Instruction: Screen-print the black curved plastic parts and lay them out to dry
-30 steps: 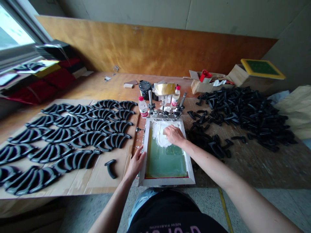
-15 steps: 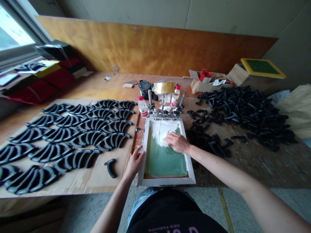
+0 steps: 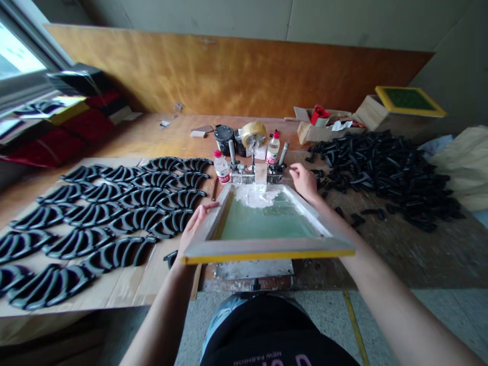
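"Left hand [image 3: 195, 227]? Open, flat against the wooden screen frame [image 3: 267, 249]."
"Right hand [image 3: 304, 182]? Open too, fingers spread, on the frame's far side."
"And the frame? Tilted up above the tabletop [image 3: 152, 129], white paste [image 3: 255, 197] inside, black curved pieces [image 3: 133, 213] beside."

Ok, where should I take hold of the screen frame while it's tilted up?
Grip the raised near bar of the wooden screen frame, from below on your side: that yellow-edged bar is free, while the far end sits at the hinge clamps.
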`<state>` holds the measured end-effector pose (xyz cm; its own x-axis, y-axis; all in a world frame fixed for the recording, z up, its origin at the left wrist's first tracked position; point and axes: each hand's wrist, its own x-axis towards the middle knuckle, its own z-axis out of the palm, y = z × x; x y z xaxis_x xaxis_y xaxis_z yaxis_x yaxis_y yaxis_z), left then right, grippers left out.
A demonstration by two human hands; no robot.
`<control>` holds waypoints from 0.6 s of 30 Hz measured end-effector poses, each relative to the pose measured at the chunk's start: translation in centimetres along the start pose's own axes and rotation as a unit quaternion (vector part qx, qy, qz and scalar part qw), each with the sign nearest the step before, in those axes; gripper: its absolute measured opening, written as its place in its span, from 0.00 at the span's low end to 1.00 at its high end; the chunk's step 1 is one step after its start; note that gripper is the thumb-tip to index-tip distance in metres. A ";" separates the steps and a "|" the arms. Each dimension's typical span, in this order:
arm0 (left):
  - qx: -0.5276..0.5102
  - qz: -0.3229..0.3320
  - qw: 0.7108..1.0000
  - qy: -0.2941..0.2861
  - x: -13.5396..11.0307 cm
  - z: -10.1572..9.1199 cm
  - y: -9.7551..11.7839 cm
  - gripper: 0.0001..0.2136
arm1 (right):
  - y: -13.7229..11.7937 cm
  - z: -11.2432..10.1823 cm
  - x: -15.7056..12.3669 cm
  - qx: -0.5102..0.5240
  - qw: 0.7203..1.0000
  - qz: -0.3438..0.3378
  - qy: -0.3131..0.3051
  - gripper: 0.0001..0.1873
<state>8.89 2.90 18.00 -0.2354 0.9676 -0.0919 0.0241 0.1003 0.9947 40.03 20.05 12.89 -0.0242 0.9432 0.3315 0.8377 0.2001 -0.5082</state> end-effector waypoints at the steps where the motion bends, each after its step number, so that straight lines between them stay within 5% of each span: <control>1: -0.046 0.020 0.999 0.000 0.8 0.5 0.8 0.26 | 1.0 0.1 -1.2 0.010 1.000 0.020 -0.014 0.14; 4: -0.140 0.045 0.989 -0.004 3.0 2.0 2.2 0.24 | 1.9 2.3 -5.2 0.038 0.994 -0.005 -0.099 0.12; 7: -0.183 0.026 0.982 0.041 3.0 3.4 1.0 0.23 | 0.2 5.4 -8.5 0.010 0.980 -0.093 -0.174 0.20; 10: -0.161 -0.112 0.981 -0.006 0.2 5.3 -3.0 0.24 | -2.7 6.9 -11.2 -0.036 0.976 -0.127 -0.173 0.12; 13: -0.158 -0.270 0.946 -0.081 -3.3 6.7 -7.7 0.25 | -6.2 7.2 -14.4 -0.020 0.975 -0.180 -0.126 0.09; 16: -0.174 -0.304 0.935 -0.054 -5.0 5.0 -11.3 0.22 | -7.4 6.9 -16.3 0.028 0.933 -0.312 -0.176 0.08; 18: -0.120 -0.306 0.944 -0.003 -5.0 1.0 -13.2 0.21 | -5.3 6.1 -15.4 0.020 0.938 -0.280 -0.206 0.08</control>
<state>10.72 -3.01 5.30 -0.1290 0.7461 -0.6533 -0.3358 0.5870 0.7367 32.65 6.12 5.68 -0.6690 0.7087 0.2240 0.6106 0.6959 -0.3781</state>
